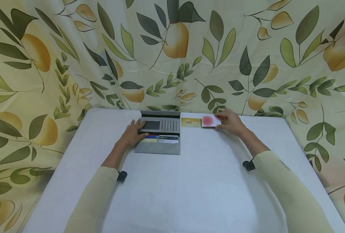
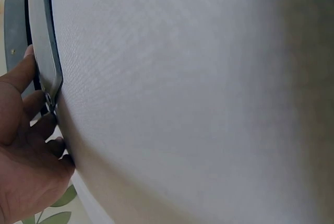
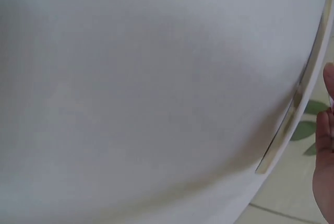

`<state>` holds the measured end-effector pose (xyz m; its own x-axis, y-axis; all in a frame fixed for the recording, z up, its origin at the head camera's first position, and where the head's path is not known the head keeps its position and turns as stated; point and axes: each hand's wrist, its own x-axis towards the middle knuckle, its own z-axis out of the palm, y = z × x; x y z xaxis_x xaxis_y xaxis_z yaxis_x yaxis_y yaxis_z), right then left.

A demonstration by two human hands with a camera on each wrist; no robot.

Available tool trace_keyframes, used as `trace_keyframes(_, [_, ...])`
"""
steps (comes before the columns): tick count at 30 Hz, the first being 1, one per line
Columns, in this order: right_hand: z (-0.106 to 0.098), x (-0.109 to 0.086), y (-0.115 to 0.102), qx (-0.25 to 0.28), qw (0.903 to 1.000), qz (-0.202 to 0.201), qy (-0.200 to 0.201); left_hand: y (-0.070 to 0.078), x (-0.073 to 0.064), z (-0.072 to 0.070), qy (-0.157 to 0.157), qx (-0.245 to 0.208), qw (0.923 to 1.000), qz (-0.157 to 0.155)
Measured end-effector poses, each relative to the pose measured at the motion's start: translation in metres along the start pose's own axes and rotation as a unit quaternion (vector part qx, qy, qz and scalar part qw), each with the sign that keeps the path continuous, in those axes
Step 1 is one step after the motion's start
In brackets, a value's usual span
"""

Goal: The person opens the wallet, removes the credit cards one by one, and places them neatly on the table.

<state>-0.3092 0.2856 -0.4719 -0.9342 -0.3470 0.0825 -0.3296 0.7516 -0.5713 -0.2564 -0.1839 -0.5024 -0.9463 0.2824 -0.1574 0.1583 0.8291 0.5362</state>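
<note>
A grey wallet [image 1: 157, 149] lies spread open on the white table, cards showing in its lower slots. My left hand [image 1: 133, 132] rests on its left edge, fingers spread over the upper part and thumb near the slotted cards. In the left wrist view, the left hand [image 2: 31, 145] touches the wallet's edge [image 2: 44, 25]. To the right of the wallet is a yellow card [image 1: 190, 122]. Beside that, my right hand [image 1: 230, 123] pinches a white card with a red-pink circle [image 1: 208, 121] by its right end. The right wrist view catches only part of the right hand [image 3: 324, 145].
A white-covered table [image 1: 175, 191] spreads out in front of the person. Close behind its far edge hangs a curtain [image 1: 149, 71] printed with fruit and leaves. A small black camera sits at each wrist, by the sleeves [image 1: 277, 174].
</note>
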Motion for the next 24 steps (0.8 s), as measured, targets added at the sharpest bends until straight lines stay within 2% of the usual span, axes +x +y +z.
trace_keyframes(8, [-0.018,-0.016,0.027,0.013,0.9983,0.056,0.002,0.001,-0.001,0.0,-0.001,0.001,1.0,-0.002])
trace_keyframes(13, [-0.028,-0.023,0.041,0.011,0.9973,0.072,-0.005,0.0,-0.001,0.0,-0.002,0.005,1.0,-0.003])
trace_keyframes(24, [-0.042,-0.035,0.056,0.001,0.994,0.105,-0.031,0.002,-0.002,-0.003,0.0,0.001,1.0,0.001])
